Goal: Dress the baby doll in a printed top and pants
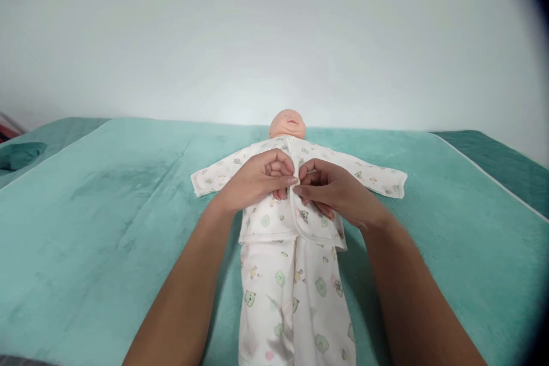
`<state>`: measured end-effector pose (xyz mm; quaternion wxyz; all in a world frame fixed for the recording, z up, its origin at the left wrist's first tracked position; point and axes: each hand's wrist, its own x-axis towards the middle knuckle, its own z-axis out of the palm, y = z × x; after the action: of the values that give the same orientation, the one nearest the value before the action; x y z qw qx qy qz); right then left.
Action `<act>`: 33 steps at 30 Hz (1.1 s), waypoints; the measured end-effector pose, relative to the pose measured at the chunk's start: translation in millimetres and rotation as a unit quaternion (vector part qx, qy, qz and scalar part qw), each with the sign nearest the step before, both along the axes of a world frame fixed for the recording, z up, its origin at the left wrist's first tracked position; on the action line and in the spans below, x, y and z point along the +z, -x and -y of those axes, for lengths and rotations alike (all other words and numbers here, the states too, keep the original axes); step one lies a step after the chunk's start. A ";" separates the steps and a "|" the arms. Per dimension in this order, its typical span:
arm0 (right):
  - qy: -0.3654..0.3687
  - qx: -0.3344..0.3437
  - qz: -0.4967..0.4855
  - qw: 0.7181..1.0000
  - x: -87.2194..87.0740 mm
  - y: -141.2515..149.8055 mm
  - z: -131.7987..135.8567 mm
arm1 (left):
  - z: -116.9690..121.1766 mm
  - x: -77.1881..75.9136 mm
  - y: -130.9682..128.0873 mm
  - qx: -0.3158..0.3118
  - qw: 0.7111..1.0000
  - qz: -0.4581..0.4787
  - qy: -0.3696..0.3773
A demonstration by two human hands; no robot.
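A baby doll (288, 124) lies on its back, dressed in a white printed jacket (268, 220) and matching trousers (278, 297). Both sleeves stretch out sideways, and the doll's own hands do not show. At chest height, my left hand (268, 177) pinches the jacket's front edge between thumb and fingers. Close beside it, my right hand (323, 186) pinches the same front opening from the other side. The fingertips nearly meet at the jacket's middle seam. Whatever fastener lies between them is too small to make out. Below my hands the jacket fronts overlap down to the hem.
A teal plush blanket (107, 229) spreads under the doll, with darker green quilted bedding (501, 166) showing at the right. Behind the bed rises a white wall (274, 46). A dark green bundle (21, 154) lies at the far left.
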<state>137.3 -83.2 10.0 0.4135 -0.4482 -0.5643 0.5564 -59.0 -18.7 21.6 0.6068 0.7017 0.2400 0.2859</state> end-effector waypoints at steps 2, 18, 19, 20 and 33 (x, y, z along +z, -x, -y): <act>0.004 0.010 -0.003 1.000 0.5 -1.3 0.3 | -0.5 -0.2 0.0 -0.002 1.000 0.007 0.008; 0.001 0.003 -0.060 0.998 -3.6 -2.7 -2.2 | 6.9 10.3 4.0 0.031 0.997 -0.070 -0.024; -0.002 0.003 -0.058 0.998 -3.3 -2.3 -2.0 | 6.8 9.7 3.0 0.039 0.997 -0.069 -0.026; -0.004 0.003 -0.057 0.998 -3.0 -2.0 -1.8 | 6.7 9.3 2.3 0.044 0.996 -0.068 -0.026; 0.002 -0.004 -0.046 0.999 -1.4 -0.6 -1.0 | 3.1 10.0 6.5 0.001 0.997 -0.078 0.005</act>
<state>137.8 -82.1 8.6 0.4406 -0.4254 -0.5413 0.5761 -65.5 -21.8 31.6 0.5898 0.7184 0.2886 0.2297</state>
